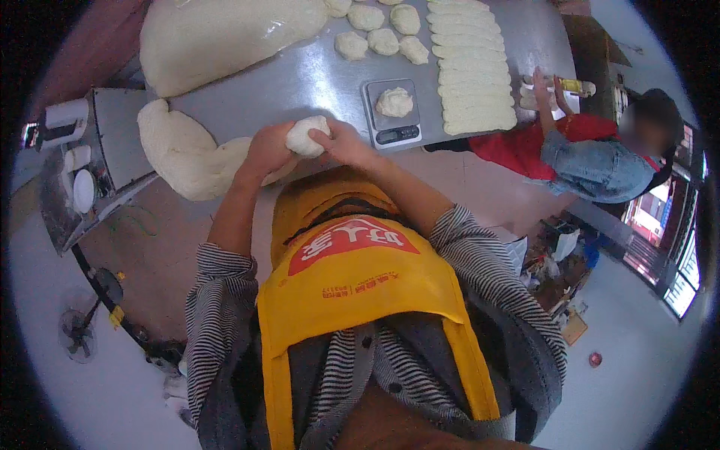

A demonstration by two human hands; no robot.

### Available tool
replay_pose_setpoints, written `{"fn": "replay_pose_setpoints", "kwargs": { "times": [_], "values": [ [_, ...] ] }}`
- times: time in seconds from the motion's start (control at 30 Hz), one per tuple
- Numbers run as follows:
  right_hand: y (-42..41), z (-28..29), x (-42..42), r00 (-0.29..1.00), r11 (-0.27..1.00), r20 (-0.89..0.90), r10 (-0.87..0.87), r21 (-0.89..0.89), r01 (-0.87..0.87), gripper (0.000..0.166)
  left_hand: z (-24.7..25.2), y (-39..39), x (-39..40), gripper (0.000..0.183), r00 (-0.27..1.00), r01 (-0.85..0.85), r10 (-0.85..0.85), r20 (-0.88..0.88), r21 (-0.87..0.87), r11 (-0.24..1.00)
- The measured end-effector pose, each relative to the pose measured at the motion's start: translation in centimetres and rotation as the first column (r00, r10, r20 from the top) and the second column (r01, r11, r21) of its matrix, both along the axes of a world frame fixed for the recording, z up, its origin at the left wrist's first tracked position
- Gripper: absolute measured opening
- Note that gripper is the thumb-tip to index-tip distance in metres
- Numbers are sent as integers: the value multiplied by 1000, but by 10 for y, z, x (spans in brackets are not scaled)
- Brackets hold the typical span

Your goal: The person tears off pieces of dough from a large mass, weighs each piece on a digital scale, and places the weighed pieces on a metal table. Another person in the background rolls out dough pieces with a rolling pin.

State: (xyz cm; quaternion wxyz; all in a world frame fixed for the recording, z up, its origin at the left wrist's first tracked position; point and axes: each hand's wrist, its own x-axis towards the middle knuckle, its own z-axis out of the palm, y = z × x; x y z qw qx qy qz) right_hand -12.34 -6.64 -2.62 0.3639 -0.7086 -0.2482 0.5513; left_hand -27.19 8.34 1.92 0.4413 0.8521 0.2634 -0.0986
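Observation:
Between my two hands, at the near edge of a metal table (332,73), is a lump of white dough (306,138). My left hand (271,149) grips its left side, and the fingers of my right hand (340,140) close around its right side. A thick rope of dough (185,152) curves along the table edge, running behind my left wrist. To the right of my hands, a digital kitchen scale (394,135) carries another dough piece (395,102). Several dough lumps (383,41) lie beyond the scale.
A large mass of dough (225,39) covers the back left. Flattened dough strips (475,67) form a column right of the scale. At the table's right end, a co-worker (596,152) in a red apron has both hands by a rolling pin (574,86).

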Motion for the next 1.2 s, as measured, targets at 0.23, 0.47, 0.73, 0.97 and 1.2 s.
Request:
{"fn": "replay_pose_setpoints", "kwargs": {
  "times": [0.23, 0.47, 0.73, 0.97, 1.2],
  "values": [
    [-13, 0, 24, 979, 994, -194, -66, 71, 81, 48, 17, -26, 2, 100, 999, 43, -38, -24, 251, 967],
    [-17, 28, 6, 837, 971, 498, 227, -51, -233, 34, -34, -52, 17, 86, 980, 106, -164, 110, 407, 907],
    [-27, 17, 3, 853, 997, 519, 63, -69, -31, 32, -52, -59, 16, 68, 965, 47, -152, 213, 432, 901],
    [-21, 44, 15, 787, 962, 555, 271, -125, -244, 31, -47, -68, 24, 51, 946, -9, -163, 279, 529, 848],
    [-32, 48, 25, 704, 971, 673, 229, -110, -211, 42, -75, -69, 28, 53, 961, -16, -144, 236, 568, 823]
  ]
}}
